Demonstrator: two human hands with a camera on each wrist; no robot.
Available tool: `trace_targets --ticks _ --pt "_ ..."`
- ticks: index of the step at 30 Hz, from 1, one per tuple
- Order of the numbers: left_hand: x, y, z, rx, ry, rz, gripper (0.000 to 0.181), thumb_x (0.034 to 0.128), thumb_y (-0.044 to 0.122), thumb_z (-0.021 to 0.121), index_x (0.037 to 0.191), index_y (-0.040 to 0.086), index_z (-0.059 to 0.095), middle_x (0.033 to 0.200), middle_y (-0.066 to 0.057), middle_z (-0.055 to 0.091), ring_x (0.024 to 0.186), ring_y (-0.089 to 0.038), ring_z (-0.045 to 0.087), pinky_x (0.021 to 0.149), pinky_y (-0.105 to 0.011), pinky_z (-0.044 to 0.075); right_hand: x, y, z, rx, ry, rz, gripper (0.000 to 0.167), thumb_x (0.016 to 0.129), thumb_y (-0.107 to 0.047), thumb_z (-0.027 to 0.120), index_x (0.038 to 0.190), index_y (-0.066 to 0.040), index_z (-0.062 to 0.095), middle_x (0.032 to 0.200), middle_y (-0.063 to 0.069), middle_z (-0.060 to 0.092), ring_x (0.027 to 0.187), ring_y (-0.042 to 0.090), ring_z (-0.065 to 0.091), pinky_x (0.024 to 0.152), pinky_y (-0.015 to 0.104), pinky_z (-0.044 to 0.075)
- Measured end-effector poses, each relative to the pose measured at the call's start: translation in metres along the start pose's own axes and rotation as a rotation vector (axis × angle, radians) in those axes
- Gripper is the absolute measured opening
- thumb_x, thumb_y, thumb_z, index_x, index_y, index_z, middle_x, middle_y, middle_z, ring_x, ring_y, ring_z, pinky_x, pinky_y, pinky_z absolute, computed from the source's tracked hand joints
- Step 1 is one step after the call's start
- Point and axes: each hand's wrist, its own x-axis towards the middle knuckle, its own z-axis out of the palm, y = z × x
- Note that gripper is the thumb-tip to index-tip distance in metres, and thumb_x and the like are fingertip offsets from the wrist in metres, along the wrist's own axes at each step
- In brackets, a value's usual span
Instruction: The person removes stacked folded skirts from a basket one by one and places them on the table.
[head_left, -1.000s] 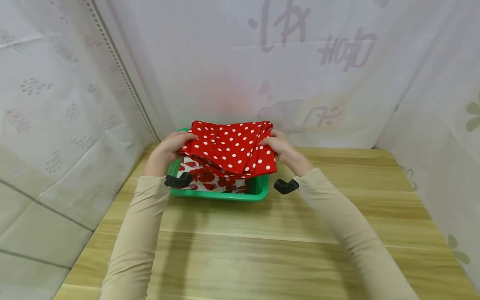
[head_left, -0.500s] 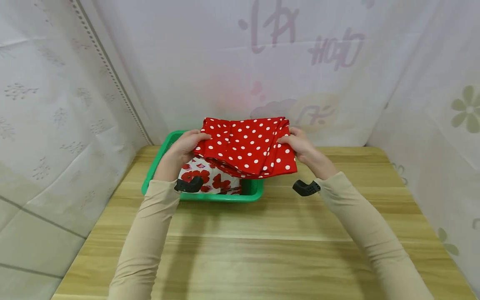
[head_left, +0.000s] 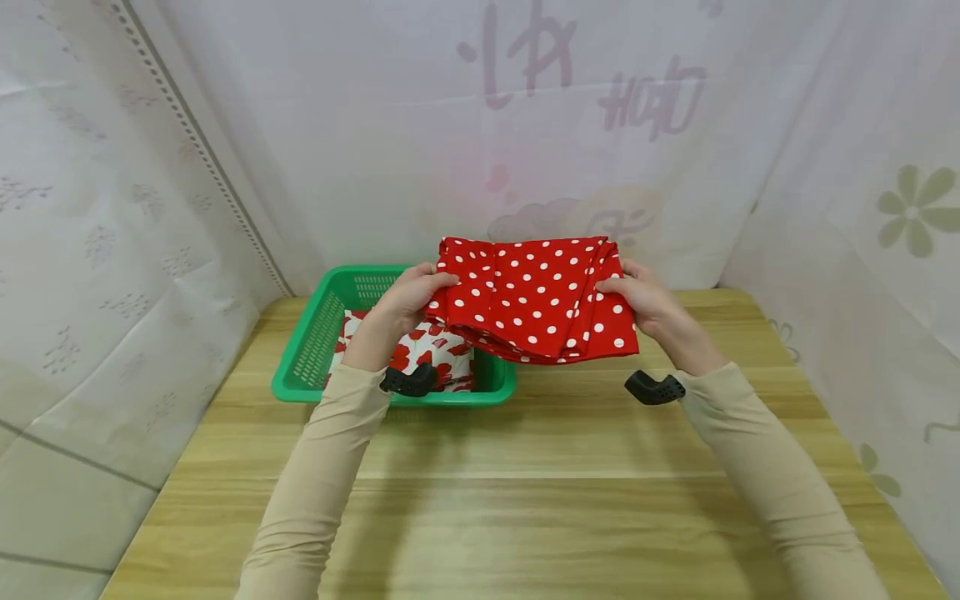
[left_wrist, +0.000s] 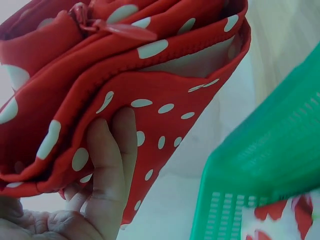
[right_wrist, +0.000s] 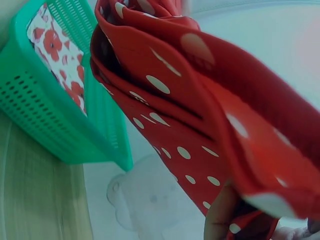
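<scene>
A folded red cloth with white dots (head_left: 536, 296) is held up between both hands, over the right part of a green basket (head_left: 300, 350). My left hand (head_left: 408, 300) pinches its left edge, thumb on top; in the left wrist view, fingers (left_wrist: 107, 165) lie under the folds beside a zipper pull (left_wrist: 127, 31). The right hand (head_left: 648, 308) pinches the right edge, thumb on top. In the right wrist view the cloth's layered folds (right_wrist: 165, 85) hide much of that hand. Inside the basket lies a white cloth with red flowers (head_left: 442, 350).
The basket stands at the back left of the wooden table (head_left: 525, 517), near a white printed curtain (head_left: 360, 142) behind. More patterned curtain hangs along the left and right sides. A black curved piece is at each wrist.
Both hands have carried the dotted cloth to the right in view, uncovering more of the basket and the flowered cloth. Their grips on the edges look the same.
</scene>
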Motion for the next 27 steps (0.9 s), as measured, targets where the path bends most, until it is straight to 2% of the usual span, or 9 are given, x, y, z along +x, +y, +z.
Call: trace_targets --ticks 7,14,19,27 --pt "0.008 -0.006 0.026 -0.047 -0.040 0.004 0.014 0.0954 0.015 0.051 0.102 0.007 0.041 0.111 -0.013 0.050 0.080 -0.015 0.062 0.066 -0.026 0.056 -0.013 0.006 -0.023 0.005 0.031 0.004 0.055 0.094 -0.010 0.051 0.141 0.001 0.023 0.108 0.008 0.048 0.076 0.007 0.064 0.068 0.027 0.056" --pt "0.017 -0.012 0.051 -0.041 -0.050 0.010 0.013 0.0947 0.013 0.052 0.102 0.006 0.043 0.110 -0.014 0.053 0.078 -0.015 0.062 0.064 -0.026 0.055 -0.023 0.016 -0.044 -0.041 0.078 0.015 0.062 0.095 -0.015 0.052 0.145 0.001 0.019 0.109 0.007 0.048 0.076 0.005 0.064 0.069 0.027 0.055" --pt "0.023 -0.016 0.066 -0.020 -0.038 -0.016 0.014 0.0922 0.013 0.057 0.099 0.006 0.047 0.108 -0.013 0.056 0.076 -0.016 0.062 0.064 -0.028 0.056 -0.028 0.025 -0.059 -0.067 0.129 0.013 0.063 0.094 -0.015 0.053 0.144 0.003 0.019 0.107 0.005 0.048 0.074 0.004 0.064 0.068 0.026 0.055" --pt "0.032 -0.023 0.090 -0.005 -0.035 -0.069 0.015 0.0865 0.010 0.064 0.084 0.008 0.049 0.098 -0.010 0.059 0.068 -0.015 0.063 0.062 -0.027 0.055 -0.032 0.040 -0.085 -0.082 0.165 0.042 0.071 0.094 -0.018 0.055 0.148 -0.001 0.013 0.110 0.002 0.047 0.075 0.003 0.063 0.069 0.026 0.055"
